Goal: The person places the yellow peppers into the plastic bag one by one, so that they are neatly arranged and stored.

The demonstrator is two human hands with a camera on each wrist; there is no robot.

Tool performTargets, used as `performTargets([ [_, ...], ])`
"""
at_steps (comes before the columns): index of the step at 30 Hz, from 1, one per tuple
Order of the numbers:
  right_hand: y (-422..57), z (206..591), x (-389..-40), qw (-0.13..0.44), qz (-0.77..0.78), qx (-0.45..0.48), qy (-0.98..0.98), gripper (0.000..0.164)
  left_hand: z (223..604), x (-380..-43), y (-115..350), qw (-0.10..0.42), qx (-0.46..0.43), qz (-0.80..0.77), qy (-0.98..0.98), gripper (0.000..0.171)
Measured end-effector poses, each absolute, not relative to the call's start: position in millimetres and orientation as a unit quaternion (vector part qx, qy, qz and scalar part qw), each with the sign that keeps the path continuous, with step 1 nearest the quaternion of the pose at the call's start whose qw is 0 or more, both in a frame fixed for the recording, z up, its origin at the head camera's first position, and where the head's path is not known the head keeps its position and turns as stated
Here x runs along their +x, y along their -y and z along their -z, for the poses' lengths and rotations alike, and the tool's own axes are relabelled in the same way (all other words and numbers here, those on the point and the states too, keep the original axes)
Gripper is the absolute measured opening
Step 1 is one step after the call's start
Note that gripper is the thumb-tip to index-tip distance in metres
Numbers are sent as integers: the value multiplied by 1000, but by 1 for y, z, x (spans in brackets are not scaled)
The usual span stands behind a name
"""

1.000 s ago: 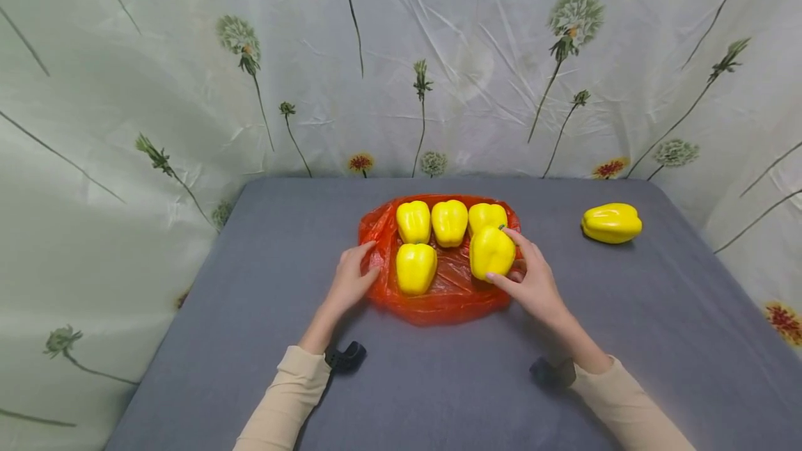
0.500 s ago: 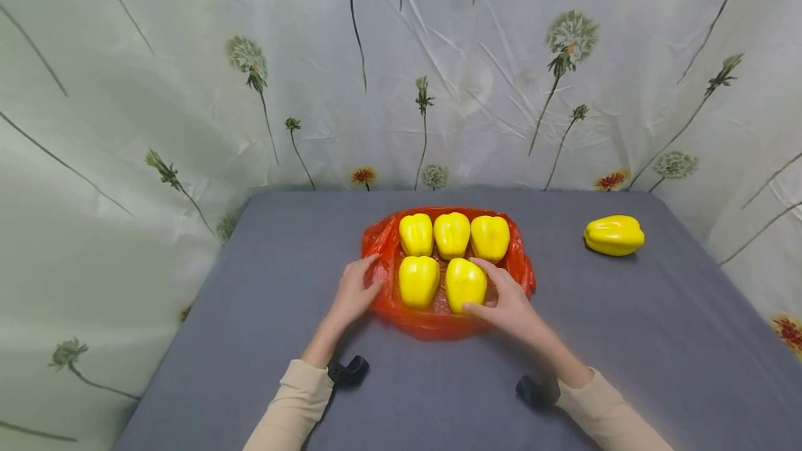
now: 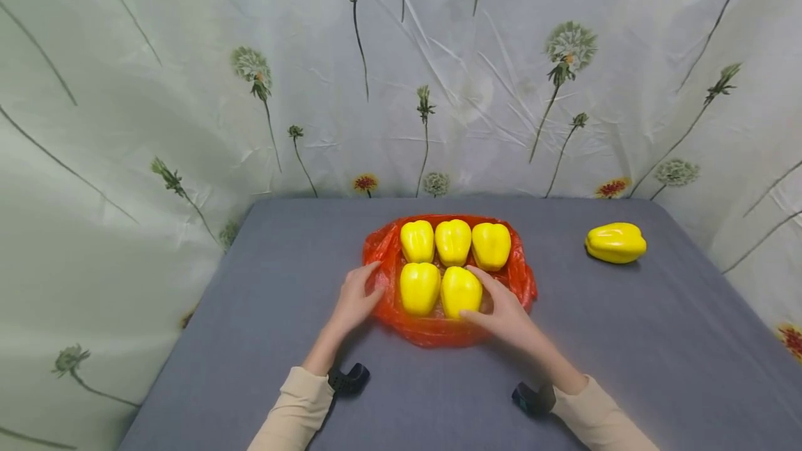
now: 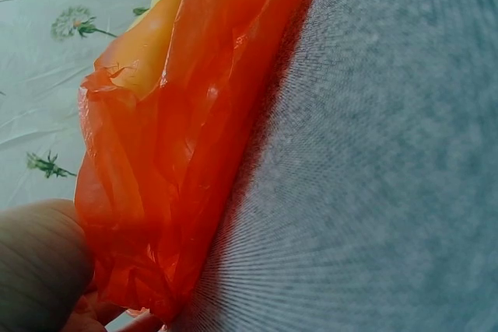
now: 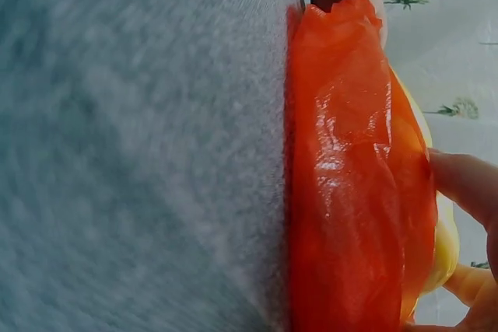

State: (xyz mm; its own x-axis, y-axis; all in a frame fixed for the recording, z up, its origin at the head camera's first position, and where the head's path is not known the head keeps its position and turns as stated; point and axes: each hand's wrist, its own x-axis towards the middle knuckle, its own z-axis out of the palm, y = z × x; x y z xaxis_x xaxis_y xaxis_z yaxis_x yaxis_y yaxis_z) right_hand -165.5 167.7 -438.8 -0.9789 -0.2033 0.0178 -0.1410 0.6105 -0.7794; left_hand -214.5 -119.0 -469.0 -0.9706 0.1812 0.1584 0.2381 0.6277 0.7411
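Observation:
A red plastic bag [image 3: 432,333] lies spread on the table, its mouth facing up, with yellow bell peppers inside in two rows. Three peppers, the middle one [image 3: 453,242] among them, form the back row. In front stand a left pepper [image 3: 420,289] and a right pepper [image 3: 461,292]. My right hand [image 3: 509,313] holds that right pepper between thumb and fingers; the right wrist view shows its yellow side [image 5: 446,245] above the bag's wall. At the bag's left edge my left hand [image 3: 352,303] pinches the plastic [image 4: 167,192], fingers partly hidden behind it.
Another yellow bell pepper [image 3: 616,243] lies on its side at the table's back right. Grey cloth covers the table [image 3: 438,402]. Behind it hangs a pale curtain [image 3: 401,54] printed with dandelions.
My right hand has carried its pepper left and down into the front row, beside the left one. The left hand has stayed at the bag's edge. The head view has tilted slightly up.

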Motion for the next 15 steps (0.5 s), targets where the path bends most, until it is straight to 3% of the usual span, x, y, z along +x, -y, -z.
performTargets([
  [15, -168, 442, -170, 65, 412, -77, -906, 87, 468, -213, 118, 28, -114, 417, 901, 52],
])
